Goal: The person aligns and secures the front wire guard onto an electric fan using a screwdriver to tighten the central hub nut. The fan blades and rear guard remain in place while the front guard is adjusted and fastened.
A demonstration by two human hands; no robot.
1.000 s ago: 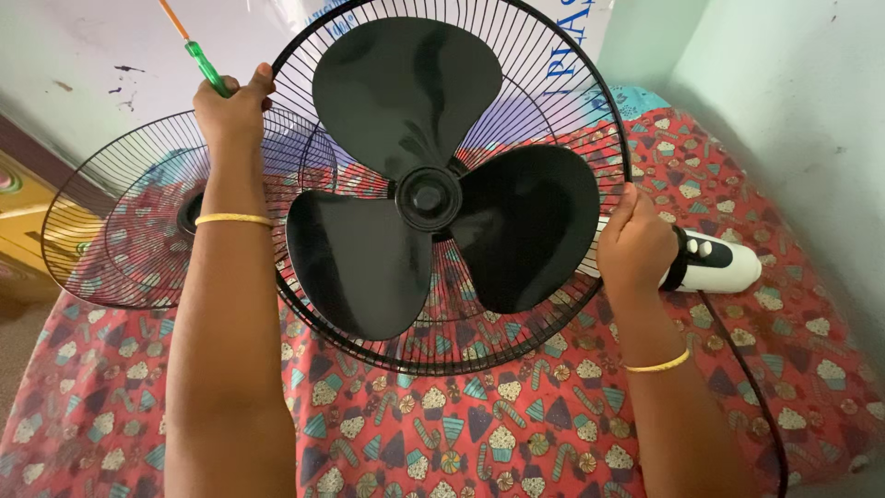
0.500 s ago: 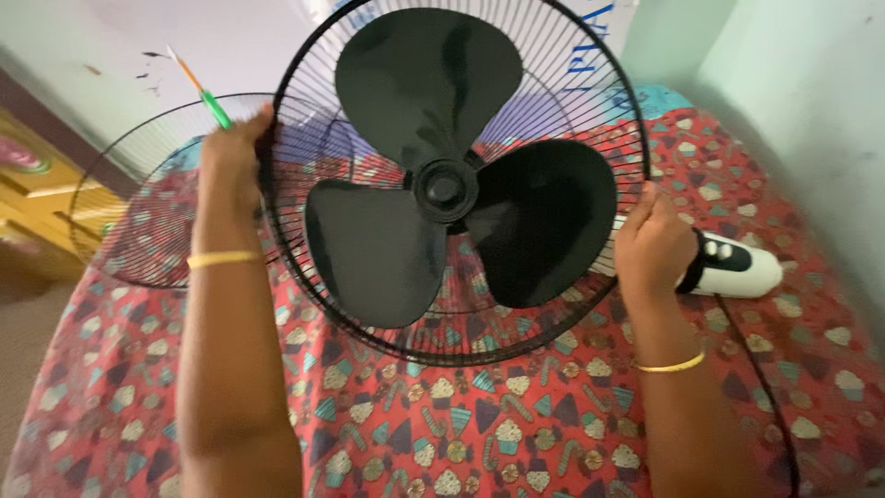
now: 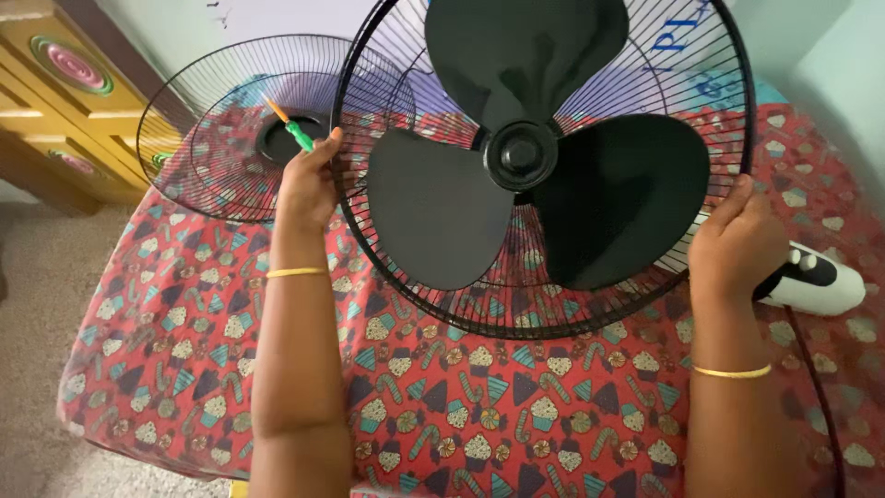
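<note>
Fingers: both hands are clenched on the rim of the fan guard (image 3: pixel 590 304); the left hand (image 3: pixel 309 184) also pinches a green-handled screwdriver (image 3: pixel 293 129) against the rim, and the right hand (image 3: pixel 737 244) wraps the opposite edge.
Fan guard: held up off the bed, tilted toward the camera, with three black blades (image 3: pixel 442 217) and the hub (image 3: pixel 519 155) inside it.
Key relation: the guard lies between the two hands, its width running left to right; each hand sits at one end of that line, neither nearer than the other.
Screwdriver: its shaft points up and away from the guard's left rim, toward the loose grille.
Loose grille (image 3: pixel 198 138): left of the fan guard, lying on the bed, partly behind it.
Fan base (image 3: pixel 825 286): white with black buttons, just right of the guard behind the right hand; a black cord (image 3: pixel 816 387) trails down from it.
Bedsheet (image 3: pixel 166 341): red, cupcake-patterned, below the guard.
Sign: white sheet with blue lettering (image 3: pixel 682 37) behind the guard's upper right, seen through the wires.
Cabinet (image 3: pixel 64 101): yellow, far left of the guard.
</note>
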